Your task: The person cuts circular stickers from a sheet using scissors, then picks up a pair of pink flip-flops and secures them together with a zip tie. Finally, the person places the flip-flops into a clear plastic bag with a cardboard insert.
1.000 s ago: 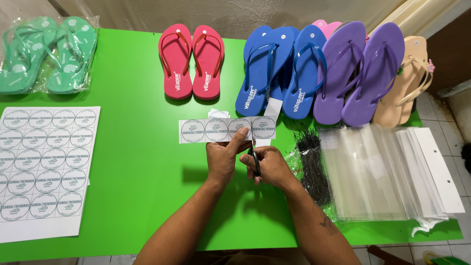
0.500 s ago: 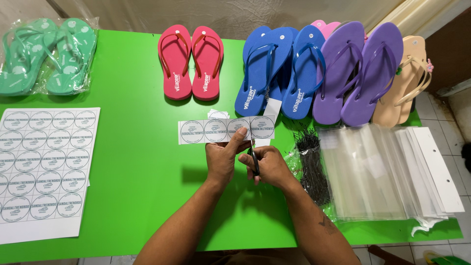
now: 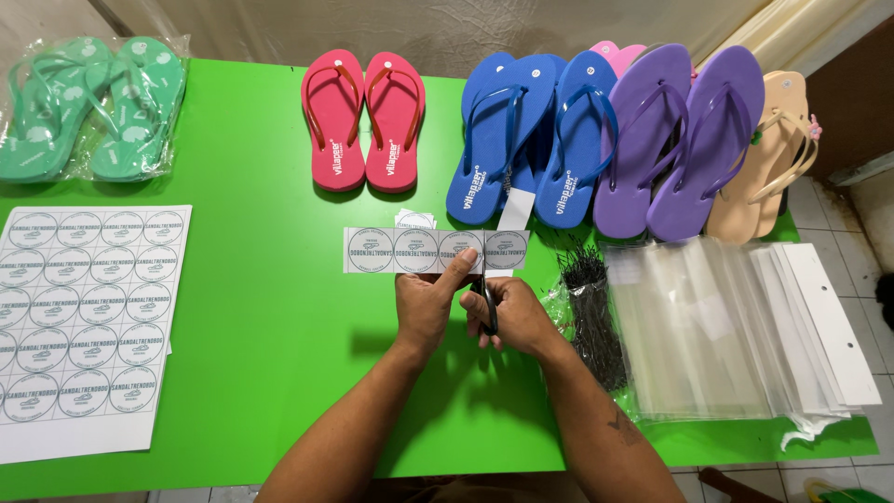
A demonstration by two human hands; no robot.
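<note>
A paper strip point(image 3: 436, 251) printed with 4 round labels is held flat above the middle of the green table point(image 3: 251, 307), and scissors point(image 3: 488, 303) are being worked into it between the 3rd and 4th circles. For a clean cut, the blades are best kept in the narrow white gap, square to the strip's long edge, with the paper kept taut and level.

The left hand point(image 3: 426, 303) is pinched on the strip's lower edge, thumb on top at about 1 o'clock from the palm, so the paper is steadied just beside the cut line. The right hand point(image 3: 514, 317) is closed around the scissor handles; the blades point toward 12 o'clock, and how far they stand apart cannot be told, since the fingers hide the pivot.

At 9 o'clock from the hands lies a full label sheet point(image 3: 84, 317). At 3 o'clock lie black ties point(image 3: 591, 307) and clear bags point(image 3: 736, 326). Flip-flops point(image 3: 363, 121) are lined up along 12 o'clock.
</note>
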